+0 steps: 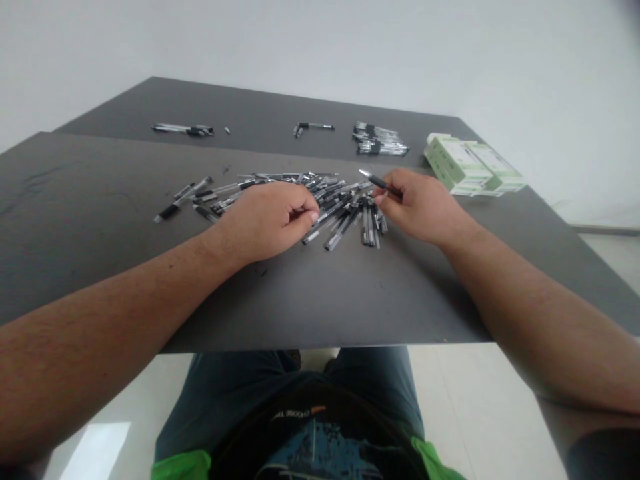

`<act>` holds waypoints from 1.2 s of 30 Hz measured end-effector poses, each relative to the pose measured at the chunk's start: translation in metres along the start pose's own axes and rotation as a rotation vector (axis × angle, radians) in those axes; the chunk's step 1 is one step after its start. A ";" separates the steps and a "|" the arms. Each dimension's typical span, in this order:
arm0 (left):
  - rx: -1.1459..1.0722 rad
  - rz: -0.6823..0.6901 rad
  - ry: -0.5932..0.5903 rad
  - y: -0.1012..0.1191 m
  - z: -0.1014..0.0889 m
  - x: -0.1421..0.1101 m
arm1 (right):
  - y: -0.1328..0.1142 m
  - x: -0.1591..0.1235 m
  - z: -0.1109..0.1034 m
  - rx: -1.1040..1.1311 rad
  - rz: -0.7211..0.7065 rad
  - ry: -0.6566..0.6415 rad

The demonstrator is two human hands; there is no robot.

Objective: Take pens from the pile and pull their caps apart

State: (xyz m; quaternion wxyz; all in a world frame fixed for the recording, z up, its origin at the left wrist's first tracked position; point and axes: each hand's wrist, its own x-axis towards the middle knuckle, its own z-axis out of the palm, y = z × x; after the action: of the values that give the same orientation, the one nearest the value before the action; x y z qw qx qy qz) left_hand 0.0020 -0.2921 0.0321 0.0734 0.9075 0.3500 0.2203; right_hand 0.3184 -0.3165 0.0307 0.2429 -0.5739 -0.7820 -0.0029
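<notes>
Pens (342, 230): a loose pile of them lies on the worktop (325, 300) between our hands, running on beneath and behind the left one; a few more lie just left of it.
Right hand (423, 207): clamped on a single pen (379, 181), raised at the pile's right end, its pale tip pointing left and away from us.
Left hand (267, 220): apart from the right, curled palm down over the pile; we cannot tell whether its fingers pinch anything.
Held pen: we judge the step in hand to be singling this one out from the pile; the next move calls for a light, steady pinch, clear of its neighbours, with the left hand free to help.
Bundle (380, 148): pens side by side, beyond the right hand.
Lone pen (320, 126): beyond the gap between our hands, small bits (299, 132) beside it, too tiny to name.
Far group (183, 130): pens beyond the left hand.
Boxes (457, 163): beyond the right hand, print unreadable, insides hidden.
Out of sight: the held pen's rear end, the left fingertips and whatever pens they cover; our arms are cut off at the edges.
</notes>
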 end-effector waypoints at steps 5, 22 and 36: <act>0.014 0.004 -0.031 0.000 -0.002 0.000 | 0.003 0.003 0.001 -0.075 0.002 -0.064; 0.041 0.004 -0.049 -0.001 0.000 0.001 | -0.001 0.000 0.020 -0.034 -0.134 -0.092; 0.071 -0.024 -0.108 0.001 -0.001 0.003 | 0.007 0.000 0.009 0.110 -0.017 0.021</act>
State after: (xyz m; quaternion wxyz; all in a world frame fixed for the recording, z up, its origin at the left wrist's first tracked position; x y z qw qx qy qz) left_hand 0.0043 -0.2913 0.0343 0.0625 0.9159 0.3640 0.1574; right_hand 0.3213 -0.3113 0.0212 0.2822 -0.5529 -0.7834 0.0320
